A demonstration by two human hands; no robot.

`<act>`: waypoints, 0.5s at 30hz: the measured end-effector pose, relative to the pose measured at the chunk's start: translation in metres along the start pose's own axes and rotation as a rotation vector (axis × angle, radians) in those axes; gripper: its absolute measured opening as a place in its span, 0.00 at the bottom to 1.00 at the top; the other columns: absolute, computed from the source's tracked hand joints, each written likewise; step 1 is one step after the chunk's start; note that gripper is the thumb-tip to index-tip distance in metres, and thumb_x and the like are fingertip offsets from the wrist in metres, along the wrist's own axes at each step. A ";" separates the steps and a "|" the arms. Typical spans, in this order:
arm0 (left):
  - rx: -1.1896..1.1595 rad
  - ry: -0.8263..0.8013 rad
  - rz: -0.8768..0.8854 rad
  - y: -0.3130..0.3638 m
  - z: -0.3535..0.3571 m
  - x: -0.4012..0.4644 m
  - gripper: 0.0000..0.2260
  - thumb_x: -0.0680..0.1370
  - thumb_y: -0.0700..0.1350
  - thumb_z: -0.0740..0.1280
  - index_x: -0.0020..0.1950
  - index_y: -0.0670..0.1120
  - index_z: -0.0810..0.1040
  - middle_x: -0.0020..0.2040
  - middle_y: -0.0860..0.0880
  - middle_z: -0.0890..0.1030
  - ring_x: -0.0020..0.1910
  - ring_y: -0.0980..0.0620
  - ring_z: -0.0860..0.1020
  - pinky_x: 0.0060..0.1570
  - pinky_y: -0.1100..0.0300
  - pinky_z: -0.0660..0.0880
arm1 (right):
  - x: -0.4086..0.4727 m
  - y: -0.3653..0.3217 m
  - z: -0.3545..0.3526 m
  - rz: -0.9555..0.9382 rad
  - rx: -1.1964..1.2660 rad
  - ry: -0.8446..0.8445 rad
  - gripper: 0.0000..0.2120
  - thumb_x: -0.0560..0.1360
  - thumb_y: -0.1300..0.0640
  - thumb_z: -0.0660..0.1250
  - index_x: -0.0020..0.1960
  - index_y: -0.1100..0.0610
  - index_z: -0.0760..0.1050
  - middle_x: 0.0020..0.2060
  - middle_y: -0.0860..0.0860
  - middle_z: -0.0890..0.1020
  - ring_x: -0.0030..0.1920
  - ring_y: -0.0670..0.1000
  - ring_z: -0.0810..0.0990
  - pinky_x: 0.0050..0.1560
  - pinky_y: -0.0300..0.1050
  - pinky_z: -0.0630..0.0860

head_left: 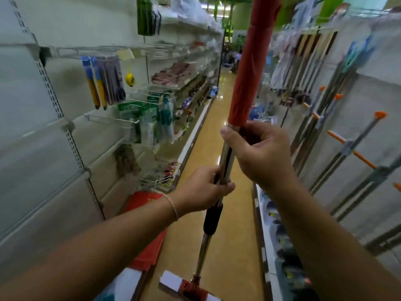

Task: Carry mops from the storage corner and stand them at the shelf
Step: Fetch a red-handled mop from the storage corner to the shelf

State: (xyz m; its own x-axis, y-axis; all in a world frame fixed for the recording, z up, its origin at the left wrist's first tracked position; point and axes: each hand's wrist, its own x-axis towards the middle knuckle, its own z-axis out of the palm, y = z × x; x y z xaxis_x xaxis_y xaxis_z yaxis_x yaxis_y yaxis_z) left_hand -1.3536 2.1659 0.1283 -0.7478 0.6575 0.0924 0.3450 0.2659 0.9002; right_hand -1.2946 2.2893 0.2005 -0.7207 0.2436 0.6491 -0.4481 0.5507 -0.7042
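On the far left stands a pale shelf (65, 135) with hanging packets and wire baskets; a red sheet (149, 224) leans at its foot; the tan floor (206, 148) of the aisle runs away down the middle. The left hand (204, 187) is closed round the metal pole of a mop (225, 157), low on the shaft, just above a black sleeve; the mop's head (186, 285), white and red, is at the bottom edge, near the floor, though whether it touches cannot be told. The right hand (258, 153) is clamped higher up, just under the red wrapper that covers the upper shaft; the mop is near upright, tilted a little to the right at the top. On the right, other mops (347, 148) with orange tips lean in a row against a second shelf (368, 105).

The step in hand looks like the carry, both grips firm on the pole, mid-aisle. The next move probably calls for turning right, keeping the head off the lower stock, and leaning the pole beside the row without knocking the ones already there.
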 end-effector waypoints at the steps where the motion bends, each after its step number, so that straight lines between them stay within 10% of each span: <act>1: -0.006 0.028 -0.033 -0.002 -0.003 0.010 0.07 0.77 0.47 0.69 0.49 0.44 0.76 0.48 0.40 0.80 0.48 0.43 0.81 0.49 0.43 0.81 | 0.011 0.009 0.002 -0.012 0.017 -0.041 0.06 0.75 0.50 0.72 0.44 0.52 0.82 0.34 0.56 0.82 0.34 0.58 0.81 0.35 0.58 0.78; 15: 0.072 0.146 -0.174 -0.025 -0.147 0.035 0.13 0.79 0.54 0.63 0.58 0.48 0.77 0.56 0.46 0.81 0.58 0.49 0.79 0.63 0.47 0.74 | 0.122 0.026 0.139 -0.218 0.285 -0.285 0.12 0.75 0.51 0.73 0.38 0.58 0.81 0.27 0.56 0.77 0.27 0.55 0.75 0.27 0.47 0.70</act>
State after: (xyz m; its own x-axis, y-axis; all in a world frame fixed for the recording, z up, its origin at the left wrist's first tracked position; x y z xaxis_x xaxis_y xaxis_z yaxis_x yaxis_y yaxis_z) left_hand -1.4716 2.0782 0.1713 -0.8717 0.4900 0.0037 0.2396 0.4196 0.8755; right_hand -1.4671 2.2223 0.2214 -0.6922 -0.1055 0.7140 -0.7045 0.3133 -0.6368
